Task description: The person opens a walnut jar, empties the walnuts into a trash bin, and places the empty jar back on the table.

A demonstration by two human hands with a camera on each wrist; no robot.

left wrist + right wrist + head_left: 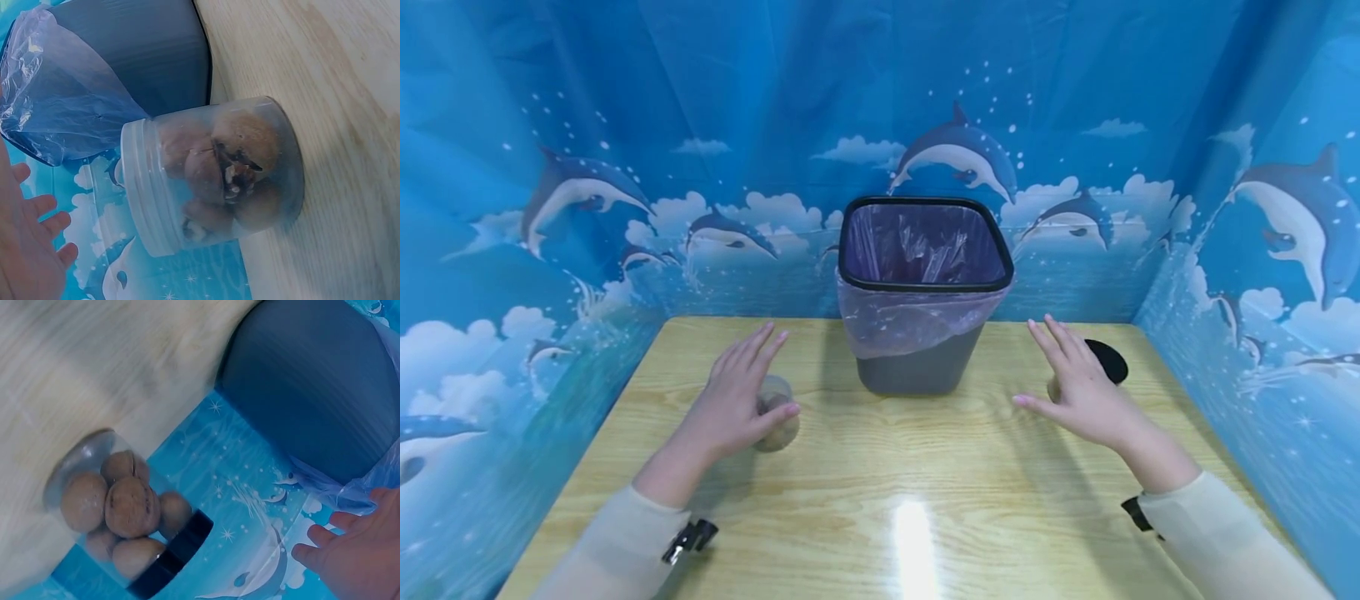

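My left hand point(730, 400) hovers over the table's left side with fingers spread and holds nothing. Beneath and beside it stands a clear plastic jar point(212, 175) without a lid. Inside are round brown nuts and pieces that look like cracked shell. On the right, my right hand point(1086, 392) is also raised with fingers extended and nothing in it. It partly hides a second clear jar point(134, 512) in the head view, where mostly its black lid point(1107, 361) shows. The right wrist view shows several whole round brown nuts in that jar.
A grey trash bin point(906, 367) with a black rim and a purple plastic liner point(917, 321) stands at the middle of the table's back edge. The wood-grain table point(865, 475) is enclosed by a blue dolphin-print curtain point(737, 100).
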